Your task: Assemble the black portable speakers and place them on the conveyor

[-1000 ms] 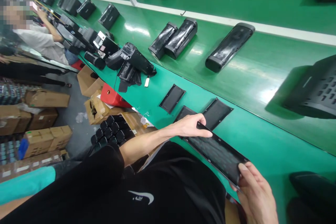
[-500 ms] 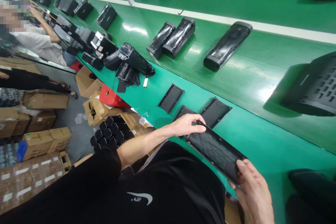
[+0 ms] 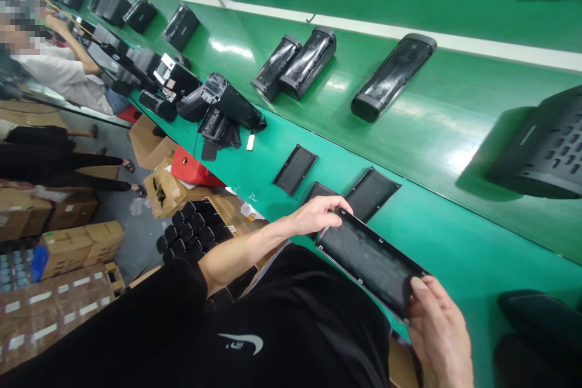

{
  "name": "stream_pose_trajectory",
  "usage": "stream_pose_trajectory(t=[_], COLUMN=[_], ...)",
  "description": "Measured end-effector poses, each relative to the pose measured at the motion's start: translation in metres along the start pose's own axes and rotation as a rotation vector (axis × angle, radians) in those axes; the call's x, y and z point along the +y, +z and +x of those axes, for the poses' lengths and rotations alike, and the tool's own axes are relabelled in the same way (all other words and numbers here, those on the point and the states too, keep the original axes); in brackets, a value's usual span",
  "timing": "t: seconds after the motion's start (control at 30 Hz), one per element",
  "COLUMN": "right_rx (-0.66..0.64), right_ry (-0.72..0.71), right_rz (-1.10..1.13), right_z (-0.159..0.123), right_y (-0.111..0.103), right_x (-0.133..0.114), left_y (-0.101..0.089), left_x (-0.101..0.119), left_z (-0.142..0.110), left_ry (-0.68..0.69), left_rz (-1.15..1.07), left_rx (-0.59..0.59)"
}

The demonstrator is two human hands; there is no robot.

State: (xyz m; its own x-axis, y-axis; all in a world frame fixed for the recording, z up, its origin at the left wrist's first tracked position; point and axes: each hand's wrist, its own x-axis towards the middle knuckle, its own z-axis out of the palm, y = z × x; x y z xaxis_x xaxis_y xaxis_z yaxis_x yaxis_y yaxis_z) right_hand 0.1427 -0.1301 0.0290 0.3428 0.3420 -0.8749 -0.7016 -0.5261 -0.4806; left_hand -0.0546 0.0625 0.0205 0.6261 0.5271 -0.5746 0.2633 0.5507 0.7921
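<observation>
Between my hands is a black speaker grille panel [image 3: 370, 257], long and curved, with small clips along its edges. My left hand [image 3: 318, 216] pinches its far left end, thumb on top. At the opposite end my right hand [image 3: 439, 321] grips the near right corner, thumb on the upper face. Two similar panels lie just beyond it on the green mat: one dark panel [image 3: 373, 193] and another panel [image 3: 318, 190], partly hidden by my left hand. A further flat panel [image 3: 295, 170] rests to their left.
Black speakers [image 3: 393, 76] stand along the green conveyor [image 3: 454, 133], and a large speaker [image 3: 541, 145] sits at right. Speaker bodies [image 3: 231, 100] are piled on the left. A carton of black cylindrical parts [image 3: 191, 233] is below, near a red stool [image 3: 193, 170]. A co-worker [image 3: 68, 73] sits far left.
The held panel has tilted slightly, showing more of its inner face, and its left end has shifted a little left with my left hand. At far left, a standing person's legs have moved.
</observation>
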Motion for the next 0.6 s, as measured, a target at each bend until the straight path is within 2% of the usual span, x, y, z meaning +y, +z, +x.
stream_pose_trajectory(t=[0.17,0.6], right_rx=[0.006,-0.013], right_ry=[-0.037,-0.077], right_rz=[-0.020,-0.043], right_z=[-0.0028,0.0051], right_y=[0.0048,-0.0020], right_x=[-0.0033,0.0060], left_y=[-0.0010,0.0006], left_x=[0.0011,-0.0038], left_z=[-0.0034,-0.0033], left_ry=[0.012,-0.003], left_rz=[0.024,0.010], left_rx=[0.010,0.074])
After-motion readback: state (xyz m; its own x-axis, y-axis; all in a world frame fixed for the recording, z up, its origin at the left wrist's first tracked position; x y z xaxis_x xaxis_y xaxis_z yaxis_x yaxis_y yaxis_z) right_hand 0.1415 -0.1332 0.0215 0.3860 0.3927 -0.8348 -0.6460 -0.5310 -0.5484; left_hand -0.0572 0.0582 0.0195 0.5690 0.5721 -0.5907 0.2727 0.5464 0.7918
